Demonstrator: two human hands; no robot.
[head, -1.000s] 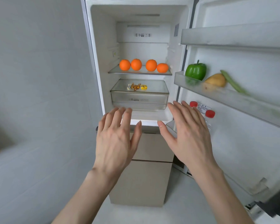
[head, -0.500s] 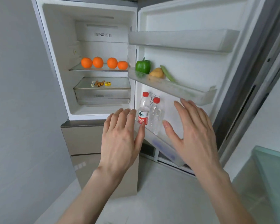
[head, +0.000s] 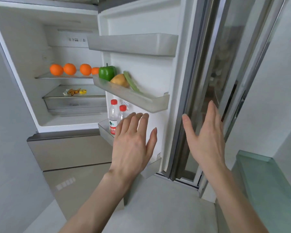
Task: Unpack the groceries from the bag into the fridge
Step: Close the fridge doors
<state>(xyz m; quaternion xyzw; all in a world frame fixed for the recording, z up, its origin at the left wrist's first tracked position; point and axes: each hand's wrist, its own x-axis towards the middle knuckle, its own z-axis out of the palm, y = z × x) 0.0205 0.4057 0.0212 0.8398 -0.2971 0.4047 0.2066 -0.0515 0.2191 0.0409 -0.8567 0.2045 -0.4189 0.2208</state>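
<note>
White-walled and standing open, the fridge [head: 71,115] is showing oranges [head: 69,69] shelved inside and a green pepper [head: 106,73] and bottles [head: 113,115] in door racks, while the left hand [head: 133,143] and right hand [head: 205,140] are hovering released and empty, the bag out of view.

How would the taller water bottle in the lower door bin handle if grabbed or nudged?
The taller water bottle stands upright, tall and narrow, so a push high up would probably tip it against the shorter bottle. Its clear plastic wall looks smooth, likely slick and a bit squeezable. How full it is cannot be told, so weight is uncertain.
</note>
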